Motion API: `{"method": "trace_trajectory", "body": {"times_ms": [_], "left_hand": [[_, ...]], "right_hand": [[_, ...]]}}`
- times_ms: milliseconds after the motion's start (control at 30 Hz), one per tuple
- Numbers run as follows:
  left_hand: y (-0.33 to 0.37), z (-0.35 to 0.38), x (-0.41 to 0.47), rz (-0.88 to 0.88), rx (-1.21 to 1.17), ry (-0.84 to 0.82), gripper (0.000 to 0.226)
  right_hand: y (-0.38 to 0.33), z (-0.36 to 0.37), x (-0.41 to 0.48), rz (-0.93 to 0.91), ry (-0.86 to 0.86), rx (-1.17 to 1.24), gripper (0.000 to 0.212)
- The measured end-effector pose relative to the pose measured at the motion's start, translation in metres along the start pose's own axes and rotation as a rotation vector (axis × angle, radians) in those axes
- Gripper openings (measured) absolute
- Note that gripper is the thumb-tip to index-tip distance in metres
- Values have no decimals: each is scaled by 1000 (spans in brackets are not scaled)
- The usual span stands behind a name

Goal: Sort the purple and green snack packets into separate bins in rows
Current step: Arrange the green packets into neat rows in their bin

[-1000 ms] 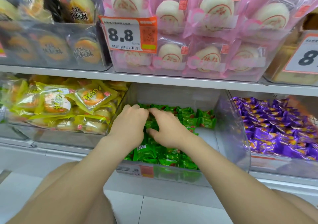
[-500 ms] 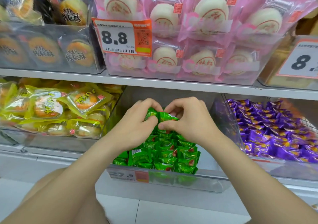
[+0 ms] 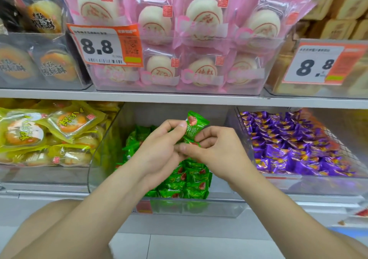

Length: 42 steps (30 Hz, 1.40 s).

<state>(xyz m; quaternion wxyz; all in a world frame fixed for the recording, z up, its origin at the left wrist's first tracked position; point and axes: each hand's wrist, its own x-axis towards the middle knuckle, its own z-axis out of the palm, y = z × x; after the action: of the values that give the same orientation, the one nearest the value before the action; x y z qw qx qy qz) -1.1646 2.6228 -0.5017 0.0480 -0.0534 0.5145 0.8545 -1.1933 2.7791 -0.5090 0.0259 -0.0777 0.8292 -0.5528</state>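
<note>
Glossy green foil snack packet [image 3: 196,126] upright at frame centre. Green packets [image 3: 191,181] fill clear plastic bin [image 3: 103,151] below; purple packets [image 3: 294,145] fill right bin [image 3: 328,185].

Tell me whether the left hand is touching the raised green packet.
Touching. In the head view the left hand pinches the raised green packet with its thumb on the wrapper's edge; the right hand holds the other side.

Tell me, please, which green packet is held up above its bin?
The upright green packet pinched between the left hand and right hand; the other green packets lie stacked in the middle bin.
</note>
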Motion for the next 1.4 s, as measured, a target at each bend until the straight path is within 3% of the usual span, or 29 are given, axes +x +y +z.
{"method": "trace_trajectory", "body": {"times_ms": [100, 233, 333, 433, 500, 567, 667, 767, 900, 967, 1100, 1133, 1400], "left_hand": [[-3, 4, 4, -40, -85, -25, 10], [-5, 4, 11, -87, 14, -51, 31], [-7, 6, 17, -124, 31, -62, 42], [-10, 10, 23, -104, 87, 15, 34], [-14, 14, 29, -58, 318, 92, 20], [-17, 20, 36, -17, 530, 114, 9], [-23, 29, 50, -27, 582, 115, 14], [-28, 40, 65, -152, 380, 140, 24], [-33, 46, 78, -251, 153, 134, 30], [-39, 42, 83, -174, 308, 112, 38], [-47, 29, 93, 157, 1292, 82, 40], [-48, 26, 96, 207, 1413, 74, 41], [-61, 36, 113, 245, 1722, 53, 35]], "right_hand": [[7, -6, 3, 29, 66, 49, 45], [9, -13, -2, 10, 85, 22, 59], [3, -29, -7, -98, 137, -203, 38], [-6, -52, -12, -227, 256, -380, 21], [-3, -67, -11, -219, 326, -364, 21], [5, -81, -7, -153, 353, -307, 22], [12, -94, -4, -7, 287, 3, 24], [13, -99, -2, 123, 230, 295, 22], [18, -107, 6, 144, 237, 408, 20], [20, -110, 9, 171, 241, 418, 22], [18, -114, 12, 192, 233, 375, 33], [19, -114, 13, 194, 235, 365, 34], [21, -112, 17, 142, 218, 328, 25]]}}
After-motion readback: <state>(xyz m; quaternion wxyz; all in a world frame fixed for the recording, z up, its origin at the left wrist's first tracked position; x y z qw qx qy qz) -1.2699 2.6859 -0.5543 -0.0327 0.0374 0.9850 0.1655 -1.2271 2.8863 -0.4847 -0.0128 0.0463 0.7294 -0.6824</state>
